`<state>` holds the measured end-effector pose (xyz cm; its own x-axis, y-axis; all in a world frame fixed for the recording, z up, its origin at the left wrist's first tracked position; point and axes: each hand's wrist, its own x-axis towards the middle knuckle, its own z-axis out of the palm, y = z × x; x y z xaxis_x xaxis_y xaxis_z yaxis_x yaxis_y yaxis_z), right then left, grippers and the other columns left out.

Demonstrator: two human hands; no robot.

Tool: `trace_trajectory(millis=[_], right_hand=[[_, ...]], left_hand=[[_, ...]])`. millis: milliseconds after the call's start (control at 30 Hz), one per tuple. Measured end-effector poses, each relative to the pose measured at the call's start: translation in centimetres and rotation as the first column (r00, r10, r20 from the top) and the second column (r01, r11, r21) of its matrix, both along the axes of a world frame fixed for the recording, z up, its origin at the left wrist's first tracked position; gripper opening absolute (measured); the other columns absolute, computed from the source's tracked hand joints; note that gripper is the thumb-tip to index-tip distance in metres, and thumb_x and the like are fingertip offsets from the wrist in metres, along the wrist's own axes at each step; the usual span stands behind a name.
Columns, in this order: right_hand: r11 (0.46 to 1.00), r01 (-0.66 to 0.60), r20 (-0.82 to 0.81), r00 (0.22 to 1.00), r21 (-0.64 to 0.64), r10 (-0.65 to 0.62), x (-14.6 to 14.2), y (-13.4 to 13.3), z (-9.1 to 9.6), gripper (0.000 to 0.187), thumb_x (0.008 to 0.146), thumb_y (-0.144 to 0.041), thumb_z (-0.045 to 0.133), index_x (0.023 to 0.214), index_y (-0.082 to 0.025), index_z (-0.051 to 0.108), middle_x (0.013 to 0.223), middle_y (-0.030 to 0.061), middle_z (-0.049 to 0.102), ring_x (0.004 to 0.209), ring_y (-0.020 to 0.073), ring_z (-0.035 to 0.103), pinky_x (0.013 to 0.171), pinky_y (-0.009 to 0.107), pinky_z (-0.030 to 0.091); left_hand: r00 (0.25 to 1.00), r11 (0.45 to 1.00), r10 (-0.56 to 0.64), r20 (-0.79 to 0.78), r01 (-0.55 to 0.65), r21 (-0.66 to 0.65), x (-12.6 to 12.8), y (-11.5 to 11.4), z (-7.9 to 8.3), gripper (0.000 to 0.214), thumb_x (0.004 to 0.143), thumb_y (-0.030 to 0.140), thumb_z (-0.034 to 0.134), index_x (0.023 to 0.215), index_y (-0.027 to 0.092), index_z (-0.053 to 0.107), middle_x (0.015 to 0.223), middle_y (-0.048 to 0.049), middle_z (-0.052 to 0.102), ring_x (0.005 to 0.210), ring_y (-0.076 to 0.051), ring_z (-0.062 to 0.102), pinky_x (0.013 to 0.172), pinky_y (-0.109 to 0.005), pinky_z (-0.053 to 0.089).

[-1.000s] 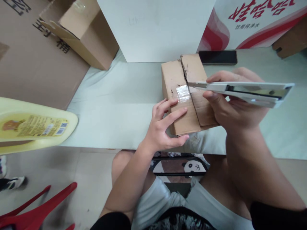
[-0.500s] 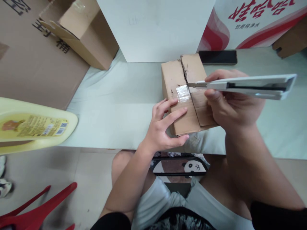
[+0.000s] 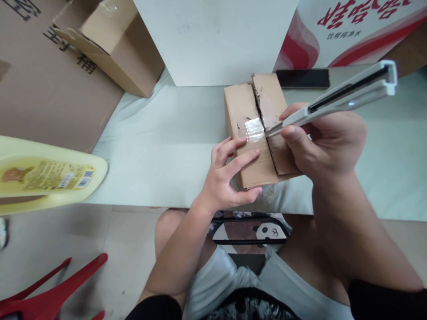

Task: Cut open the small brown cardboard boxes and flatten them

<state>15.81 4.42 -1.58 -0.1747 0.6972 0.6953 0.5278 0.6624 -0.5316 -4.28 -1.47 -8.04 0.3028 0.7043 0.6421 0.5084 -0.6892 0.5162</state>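
A small cardboard box [image 3: 260,164] stands on the pale green cloth, with a seam running down its top and a patch of clear tape [image 3: 254,130] beside that seam. My left hand [image 3: 227,173] grips the box's near left corner, fingers on top and thumb against the front side. In my right hand [image 3: 327,138] is a white utility knife [image 3: 343,98], pinched between thumb and fingers near the blade end. Its blade tip meets the seam at the right edge of the tape. The handle slants up and to the right.
A black phone [image 3: 303,79] lies behind the box. Beyond it stand a white box [image 3: 216,44] and a red-and-white carton [image 3: 360,40]. An opened cardboard box [image 3: 130,53] is at the back left, a yellow bottle [image 3: 53,173] at the left, and a red chair or stool part [image 3: 66,284] below.
The knife's tip has moved toward me along the seam, and its handle has swung upward. My left hand and the box stay put.
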Motion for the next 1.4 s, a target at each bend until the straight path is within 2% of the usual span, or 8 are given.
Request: trace_trajectory(millis=[133,267,400,500,633,833,1100,1400], right_hand=[[0.999,-0.034,-0.037,0.999,0.01,0.034,-0.06,0.02,-0.04,0.045,0.097,-0.058,0.06,0.068,-0.023,0.063,0.059,-0.0002,0.05,0.058,0.0144,0.049,0.055,0.029,0.034],[0.996,-0.071,-0.062,0.995,0.059,0.074,-0.15,0.01,0.01,0.038,0.099,-0.054,0.057,0.079,-0.024,0.07,0.064,-0.0004,0.056,0.059,0.0135,0.05,0.058,0.03,0.037],[0.986,-0.157,-0.12,0.979,0.049,0.162,-0.22,-0.03,0.14,0.032,0.101,-0.041,0.054,0.079,-0.02,0.065,0.069,0.0008,0.058,0.061,0.0111,0.048,0.061,0.029,0.035],[0.981,-0.19,-0.143,0.971,0.038,0.194,-0.19,-0.08,0.17,0.029,0.101,-0.038,0.055,0.079,-0.02,0.063,0.07,0.0005,0.057,0.061,0.0111,0.048,0.061,0.03,0.035],[0.979,-0.201,-0.125,0.972,-0.013,0.198,-0.04,-0.14,0.08,0.034,0.104,-0.042,0.05,0.081,-0.021,0.063,0.071,-0.0005,0.056,0.063,0.0107,0.048,0.063,0.029,0.035],[0.959,-0.274,-0.234,0.94,-0.075,0.25,0.0,-0.16,-0.18,0.039,0.104,-0.047,0.051,0.079,-0.02,0.063,0.07,-0.0005,0.054,0.059,0.0094,0.045,0.059,0.029,0.034],[0.948,-0.287,-0.382,0.898,-0.134,0.218,-0.17,-0.46,-0.24,0.04,0.1,-0.051,0.06,0.078,-0.019,0.068,0.059,-0.0022,0.051,0.049,0.0073,0.042,0.048,0.026,0.031],[0.938,-0.338,-0.614,0.757,-0.075,0.224,-0.31,-0.21,0.25,0.043,0.093,-0.059,0.067,0.075,-0.02,0.069,0.062,-0.004,0.049,0.042,0.0031,0.041,0.038,0.02,0.029]], left_hand=[[1.0,1.0,-0.01,0.024,0.01,0.001,0.02,0.03,-0.03,0.063,0.089,0.06,0.063,0.142,0.026,0.054,0.146,-0.0132,0.049,0.138,-0.033,0.05,0.115,-0.054,0.048],[0.999,1.0,-0.007,0.031,0.007,0.007,0.07,0.06,-0.1,0.063,0.089,0.061,0.062,0.141,0.027,0.054,0.146,-0.0129,0.049,0.138,-0.032,0.05,0.116,-0.055,0.048],[0.999,1.0,-0.002,0.037,0.002,0.003,0.12,0.07,-0.11,0.063,0.089,0.062,0.063,0.14,0.027,0.053,0.146,-0.0128,0.049,0.138,-0.033,0.05,0.117,-0.055,0.047],[0.999,1.0,-0.013,0.047,0.013,0.001,0.12,0.08,-0.12,0.063,0.089,0.061,0.064,0.142,0.027,0.053,0.146,-0.0131,0.048,0.138,-0.033,0.05,0.117,-0.056,0.046],[0.998,1.0,-0.021,0.051,0.021,-0.002,0.13,0.09,-0.23,0.064,0.089,0.059,0.064,0.142,0.027,0.053,0.147,-0.0134,0.047,0.138,-0.034,0.048,0.118,-0.056,0.044],[0.996,1.0,-0.025,0.08,0.024,0.019,0.27,0.2,-0.44,0.063,0.09,0.061,0.062,0.142,0.026,0.054,0.145,-0.0136,0.048,0.137,-0.033,0.05,0.12,-0.057,0.041],[0.996,0.999,-0.031,0.081,0.031,0.011,0.15,0.21,-0.52,0.065,0.089,0.061,0.063,0.142,0.026,0.054,0.146,-0.0138,0.047,0.138,-0.034,0.049,0.12,-0.057,0.041],[0.997,0.999,-0.044,0.064,0.044,0.005,0.06,0.24,-0.34,0.064,0.09,0.06,0.062,0.143,0.026,0.052,0.147,-0.0142,0.047,0.139,-0.033,0.049,0.119,-0.056,0.043]])
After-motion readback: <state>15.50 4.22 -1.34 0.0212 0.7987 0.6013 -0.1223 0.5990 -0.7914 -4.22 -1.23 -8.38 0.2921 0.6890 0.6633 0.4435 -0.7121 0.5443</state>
